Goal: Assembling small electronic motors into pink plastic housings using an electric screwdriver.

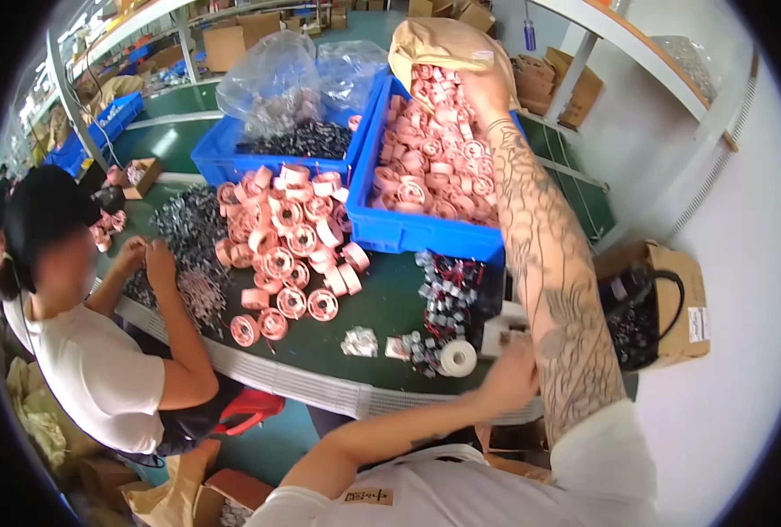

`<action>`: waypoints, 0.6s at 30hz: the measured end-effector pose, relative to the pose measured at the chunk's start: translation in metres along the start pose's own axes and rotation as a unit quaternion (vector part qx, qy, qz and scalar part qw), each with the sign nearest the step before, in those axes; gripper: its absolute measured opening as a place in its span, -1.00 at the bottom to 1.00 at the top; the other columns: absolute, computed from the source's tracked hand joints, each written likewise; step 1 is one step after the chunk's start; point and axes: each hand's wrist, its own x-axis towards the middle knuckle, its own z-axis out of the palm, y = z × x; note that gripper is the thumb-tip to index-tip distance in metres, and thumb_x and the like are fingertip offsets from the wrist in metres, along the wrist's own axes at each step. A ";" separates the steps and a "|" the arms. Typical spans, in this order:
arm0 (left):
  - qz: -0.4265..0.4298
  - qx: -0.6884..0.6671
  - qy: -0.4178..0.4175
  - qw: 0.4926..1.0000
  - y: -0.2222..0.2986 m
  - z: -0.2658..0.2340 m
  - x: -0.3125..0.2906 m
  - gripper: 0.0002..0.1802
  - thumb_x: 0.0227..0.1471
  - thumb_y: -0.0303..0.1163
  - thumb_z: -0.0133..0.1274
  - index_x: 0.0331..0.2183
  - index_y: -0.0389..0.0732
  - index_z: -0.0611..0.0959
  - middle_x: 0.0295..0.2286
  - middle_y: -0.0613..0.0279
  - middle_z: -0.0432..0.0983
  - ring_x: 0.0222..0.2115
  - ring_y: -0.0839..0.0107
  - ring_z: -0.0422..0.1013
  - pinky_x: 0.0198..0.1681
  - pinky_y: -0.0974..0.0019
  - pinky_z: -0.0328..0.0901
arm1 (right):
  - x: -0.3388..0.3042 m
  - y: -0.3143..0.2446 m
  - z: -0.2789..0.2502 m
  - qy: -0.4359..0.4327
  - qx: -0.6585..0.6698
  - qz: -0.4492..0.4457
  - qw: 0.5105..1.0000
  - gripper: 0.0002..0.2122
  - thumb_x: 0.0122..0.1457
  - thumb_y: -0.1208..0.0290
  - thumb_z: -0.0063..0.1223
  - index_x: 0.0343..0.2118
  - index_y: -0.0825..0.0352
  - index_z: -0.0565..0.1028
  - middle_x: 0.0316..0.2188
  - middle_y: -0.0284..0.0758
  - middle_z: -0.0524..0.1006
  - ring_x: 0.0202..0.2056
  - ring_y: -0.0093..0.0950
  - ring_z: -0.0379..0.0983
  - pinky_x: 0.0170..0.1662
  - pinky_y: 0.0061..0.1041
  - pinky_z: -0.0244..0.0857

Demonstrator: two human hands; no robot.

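Our right hand [487, 88] is up at the far side of the table [381, 307], its grip closed on the lip of a brown paper bag [439, 48] that tilts over the right blue bin [408, 224]. Pink spools [434, 149] fill that bin and crowd the bag's mouth, right against our fingers. Our tattooed forearm crosses the bin's right edge and hides part of it.

Our left hand [509, 378] is low at the near edge of the table, blurred; we cannot tell whether its grip is open or closed, or whether it has anything. Just beside it sits a white roll of tape [458, 357], with a cluster of small dark metal parts [447, 294] behind.

To the left, a loose heap of pink spools [289, 241] spreads across the green table, between us and a second blue bin [272, 158] that carries dark parts and clear plastic bags [294, 75]. Further left, a grey pile of metal pieces [188, 228] lies in front of a co-worker, whose hands [144, 259] rest at its edge. On our right a cardboard box [680, 299] stands off the table, with a black bag [636, 321] against it
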 end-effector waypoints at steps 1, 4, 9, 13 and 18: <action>0.027 -0.014 0.007 1.000 0.011 0.002 0.003 -0.50 -0.05 -0.36 0.04 -0.04 -0.35 0.44 -0.15 -0.25 0.39 -0.09 -0.17 0.30 0.03 0.02 0.19 | 0.017 0.028 0.008 0.027 -0.074 0.007 0.997 -0.54 0.00 0.03 0.03 -0.21 0.36 0.56 -0.22 -0.01 0.55 -0.14 -0.11 0.49 -0.03 -0.28 0.33; 0.073 -0.019 0.002 0.997 0.045 -0.026 0.005 -0.45 -0.05 -0.25 0.04 -0.01 -0.31 0.44 -0.13 -0.20 0.39 -0.08 -0.14 0.29 0.05 0.03 0.17 | 0.043 0.084 0.033 -0.014 -0.144 0.064 0.987 -0.60 0.01 0.10 0.06 -0.29 0.40 0.57 -0.23 0.00 0.55 -0.12 -0.15 0.49 -0.04 -0.31 0.35; 0.013 0.146 -0.154 0.977 0.027 -0.095 0.008 -0.74 -0.06 -0.41 0.06 -0.25 -0.25 0.58 -0.25 0.10 0.50 -0.13 0.19 0.35 -0.04 0.15 0.22 | 0.044 0.121 0.065 -0.199 0.117 0.207 0.951 -0.94 -0.07 0.50 0.22 -0.51 0.36 0.61 -0.63 -0.28 0.54 -0.64 -0.58 0.50 -0.63 -0.65 0.38; 0.016 0.143 -0.246 0.959 0.033 -0.188 0.080 -0.91 -0.09 -0.45 0.05 -0.45 -0.25 0.53 -0.46 0.07 0.46 -0.34 0.06 0.42 -0.29 0.07 0.32 | 0.112 0.278 0.026 -0.179 -0.197 0.107 0.958 -0.45 0.02 -0.06 0.14 -0.11 0.36 0.52 -0.21 -0.10 0.58 -0.14 -0.29 0.52 -0.07 -0.37 0.34; -0.025 0.262 -0.107 0.959 0.021 -0.267 0.214 -0.87 -0.11 -0.48 0.03 -0.43 -0.33 0.53 -0.50 -0.11 0.48 -0.39 -0.13 0.44 -0.29 -0.05 0.31 | 0.124 0.269 0.045 -0.286 -0.075 0.113 0.949 -0.55 0.18 -0.01 0.04 -0.30 0.40 0.59 -0.44 -0.29 0.56 -0.32 -0.55 0.44 -0.27 -0.49 0.33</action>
